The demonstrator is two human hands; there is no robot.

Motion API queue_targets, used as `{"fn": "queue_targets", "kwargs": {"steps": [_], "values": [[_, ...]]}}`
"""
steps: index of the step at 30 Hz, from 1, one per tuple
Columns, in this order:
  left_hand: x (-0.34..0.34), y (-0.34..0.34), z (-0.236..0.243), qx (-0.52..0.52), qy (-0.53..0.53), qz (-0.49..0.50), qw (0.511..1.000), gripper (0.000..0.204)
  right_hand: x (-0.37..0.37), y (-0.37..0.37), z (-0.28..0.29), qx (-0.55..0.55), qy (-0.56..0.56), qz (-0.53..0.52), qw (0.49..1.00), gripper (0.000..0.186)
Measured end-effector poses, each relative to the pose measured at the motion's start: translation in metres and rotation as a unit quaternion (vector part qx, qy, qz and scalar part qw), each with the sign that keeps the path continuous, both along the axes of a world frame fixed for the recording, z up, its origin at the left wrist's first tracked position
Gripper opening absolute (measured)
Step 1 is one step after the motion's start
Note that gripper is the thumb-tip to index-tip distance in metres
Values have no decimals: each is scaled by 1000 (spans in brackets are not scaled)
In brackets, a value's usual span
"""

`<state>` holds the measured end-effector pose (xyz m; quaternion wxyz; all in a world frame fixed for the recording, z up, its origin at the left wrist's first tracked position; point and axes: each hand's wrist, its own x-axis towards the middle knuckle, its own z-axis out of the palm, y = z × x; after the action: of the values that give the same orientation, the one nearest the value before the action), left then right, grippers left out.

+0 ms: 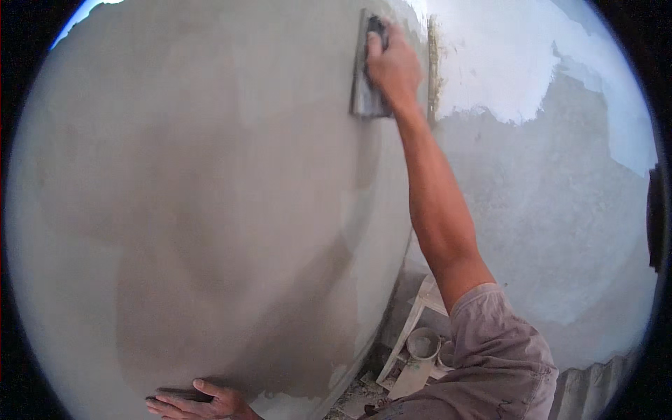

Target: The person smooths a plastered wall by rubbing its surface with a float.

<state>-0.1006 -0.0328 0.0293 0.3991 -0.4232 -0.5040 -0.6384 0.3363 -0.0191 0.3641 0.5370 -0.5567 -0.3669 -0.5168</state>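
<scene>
My right hand (396,66) is raised high near the inner corner, its fingers wrapped around the dark handle of a flat rectangular plastering trowel (367,98). The trowel's long plate stands nearly upright against the grey plastered wall (231,182). Low on the same wall, my left hand (203,402) lies with its fingers stretched out to the left and the thumb apart, holding nothing that I can see. A darker, damp-looking area of plaster spreads above the left hand, and the shadow of my right arm falls across it.
Right of the corner, an adjoining grey wall (525,196) carries a white patch (493,59). Below my right arm stand a round bucket (423,344) and a whitish frame (406,329). Grey corrugated sheet (591,392) shows at lower right, and a dark object (656,217) at the right rim.
</scene>
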Motion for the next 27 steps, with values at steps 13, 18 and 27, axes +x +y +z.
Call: {"fn": "queue_targets", "kwargs": {"steps": [13,18,27], "values": [[-2,3,-2,8,2,5,1000,66,97,32,34,55,97,48,993,45],[3,5,-1,10,-15,0,1000,66,-35,7,-114,59,-91,103,989,56],[1,5,0,12,5,2,1000,64,74,22,-53,61,137,56,987,41]]}}
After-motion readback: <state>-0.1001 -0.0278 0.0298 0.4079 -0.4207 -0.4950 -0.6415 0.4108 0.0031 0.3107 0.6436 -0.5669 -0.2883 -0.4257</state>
